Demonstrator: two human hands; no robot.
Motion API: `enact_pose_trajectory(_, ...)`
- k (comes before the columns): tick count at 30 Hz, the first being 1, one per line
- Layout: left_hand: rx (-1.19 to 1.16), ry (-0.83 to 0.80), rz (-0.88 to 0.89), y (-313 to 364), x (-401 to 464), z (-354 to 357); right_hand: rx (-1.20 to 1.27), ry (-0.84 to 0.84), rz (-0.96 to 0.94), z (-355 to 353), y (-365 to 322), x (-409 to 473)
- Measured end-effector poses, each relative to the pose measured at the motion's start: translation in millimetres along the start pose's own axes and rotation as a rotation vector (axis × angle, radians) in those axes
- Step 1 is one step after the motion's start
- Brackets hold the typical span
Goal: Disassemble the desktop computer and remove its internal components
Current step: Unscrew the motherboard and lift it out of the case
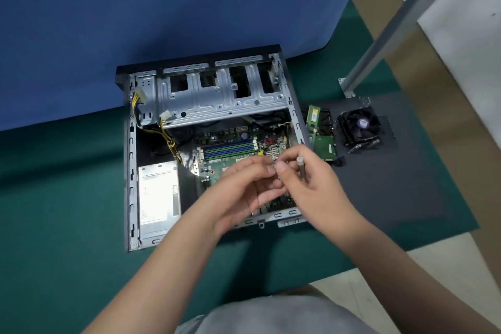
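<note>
At the left of the frame a green mat [54,184] is seen beneath a blue backdrop [135,8], and on it the open computer case [127,171] is laid flat, left of the frame's centre. Inside its lower left corner the silver power supply [158,198] is still seated, with yellow and black cables [168,138] running up from it toward the metal drive cage [217,95] across the top of the case. The green motherboard [230,144] is still mounted in the case, its blue memory slots [227,148] empty. Above the board, near the frame's centre, the left hand [244,187] is held with fingers loosely curled, their tips brought to the right hand's; something small appears to be pinched between them, possibly a screw, but it cannot be made out. The right hand [306,179] is closed around a grey screwdriver handle [301,168] while its thumb and forefinger meet the left fingertips. To the right of the case, on a dark panel [393,171], a memory stick [313,116], a green card [324,145] and a fan cooler [357,125] are already laid out. The step in hand is judged to be the freeing of motherboard screws; next, the small item would need to be set aside and the driver returned to the board.
</note>
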State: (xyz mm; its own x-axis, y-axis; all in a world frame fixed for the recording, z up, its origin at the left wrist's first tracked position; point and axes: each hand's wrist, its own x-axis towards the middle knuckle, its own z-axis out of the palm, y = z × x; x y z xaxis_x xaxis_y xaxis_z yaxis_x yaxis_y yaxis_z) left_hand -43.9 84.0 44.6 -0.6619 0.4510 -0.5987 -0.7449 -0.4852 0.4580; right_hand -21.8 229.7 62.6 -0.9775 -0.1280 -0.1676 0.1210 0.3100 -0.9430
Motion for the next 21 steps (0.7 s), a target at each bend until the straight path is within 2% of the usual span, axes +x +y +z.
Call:
enact_pose_trajectory(6,0.051,-0.047,-0.006,-16,4,16,0.061,-0.001,0.028,-27,-1,-16)
enact_pose_trajectory(11,0.1,-0.026,0.007,-37,14,29,-0.03,0.03,0.055,-46,18,-27)
enact_pose_trajectory(13,0.329,0.109,0.107,-50,23,33,-0.082,0.114,0.095,-59,36,-29)
enact_pose_trajectory(16,1.004,0.325,0.447,-67,38,32,-0.187,0.247,0.212,-80,78,-27)
enact_pose_trajectory(18,1.469,0.319,0.654,-77,46,28,-0.294,0.261,0.302,-92,110,-25)
enact_pose_trajectory(19,1.612,0.291,0.697,-82,50,25,-0.359,0.243,0.331,-96,125,-24)
enact_pose_trajectory(21,1.738,0.276,0.678,-91,54,22,-0.462,0.192,0.361,-100,150,-20)
